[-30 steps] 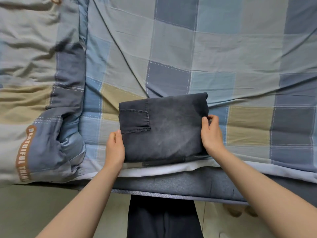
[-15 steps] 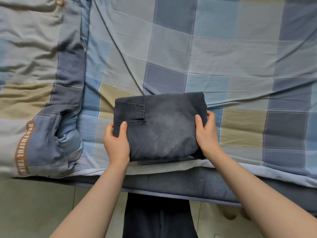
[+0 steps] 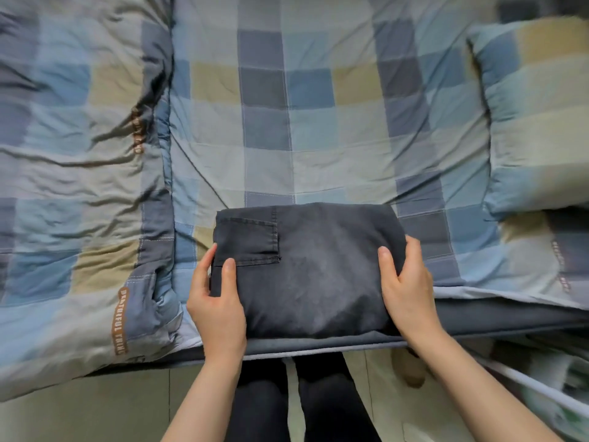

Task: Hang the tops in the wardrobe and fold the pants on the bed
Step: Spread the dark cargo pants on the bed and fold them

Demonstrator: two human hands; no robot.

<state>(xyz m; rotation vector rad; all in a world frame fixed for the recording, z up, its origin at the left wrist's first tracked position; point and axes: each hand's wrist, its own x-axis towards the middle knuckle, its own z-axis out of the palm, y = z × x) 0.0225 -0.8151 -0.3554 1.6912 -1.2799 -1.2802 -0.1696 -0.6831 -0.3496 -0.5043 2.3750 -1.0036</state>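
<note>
A pair of dark grey pants [image 3: 318, 275], folded into a thick rectangle with a back pocket facing up at its left, sits at the near edge of the bed [image 3: 318, 148]. My left hand [image 3: 216, 301] grips the bundle's left side, thumb on top by the pocket. My right hand [image 3: 406, 288] grips its right side, thumb on top and fingers curled round the edge. No tops or wardrobe are in view.
A rumpled checked quilt [image 3: 79, 202] with brown lettering is bunched along the left of the bed. A matching pillow [image 3: 538, 116] lies at the upper right. The bed's dark edge [image 3: 494, 320] runs below the pants, with green floor [image 3: 95, 409] and my legs beneath.
Both hands have closed more firmly onto the sides of the folded pants, thumbs now on top. The view has pulled back and shifted, bringing the pillow at the right into sight.
</note>
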